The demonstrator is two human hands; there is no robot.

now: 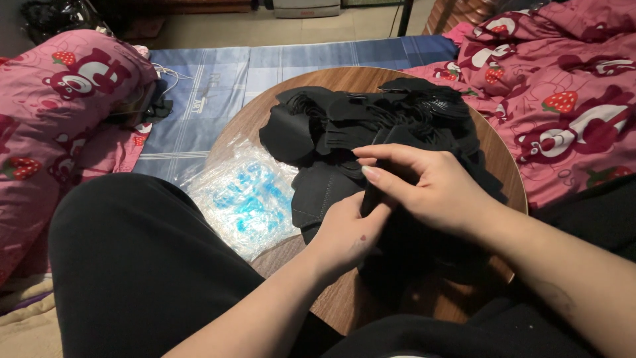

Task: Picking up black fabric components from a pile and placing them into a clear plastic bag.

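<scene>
Both hands meet over the near edge of the round wooden desk (344,83), right at the front of the heap of black fabric pieces (371,119), and the piece being handled lies directly between them, not off to either side. The left hand (348,232) comes up from below, its fingers curled shut around the lower end of a narrow, dark folded piece (370,197). The right hand (430,189) reaches across from the right and sits just above the left, its thumb and fingers pinched narrow on the upper part of the same piece. That piece stands nearly upright in the view, so its long axis runs away from the person toward the heap; the left hand has the near end and the right hand the far end, the two hands touching or all but touching. Against the black stock underneath, its exact outline is hard to make out. The heap itself spreads from the hands toward the far rim of the desk, with loose cut shapes fanned out along its far edge. To the left of the heap, partly overhanging the desk rim, lies a clear plastic bag (245,195) with blue showing through it, nearer the left hand than the right.
</scene>
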